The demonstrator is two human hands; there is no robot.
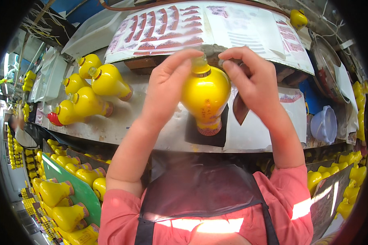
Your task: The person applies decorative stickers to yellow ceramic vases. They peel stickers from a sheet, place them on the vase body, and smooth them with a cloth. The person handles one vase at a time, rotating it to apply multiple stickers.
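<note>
A glossy yellow bottle (205,92) with a clear neck, a patterned band at its foot and small dark writing stands upright on a black mat (192,132) before me. My left hand (167,83) is curled at its left side, thumb and forefinger pressed together against the neck. On the other side, my right hand (253,77) is pinched beside the neck; what its fingertips hold is too small to make out. Below the right palm shows a flat, pointed brown piece (240,109); I cannot tell whether that hand holds it.
Several yellow bottles (110,81) lie or stand on the table's left, one with a red cap (54,119). Printed decal sheets (163,26) cover a raised board behind. A pale bucket (324,124) is at right. More bottles (55,192) fill racks beside me.
</note>
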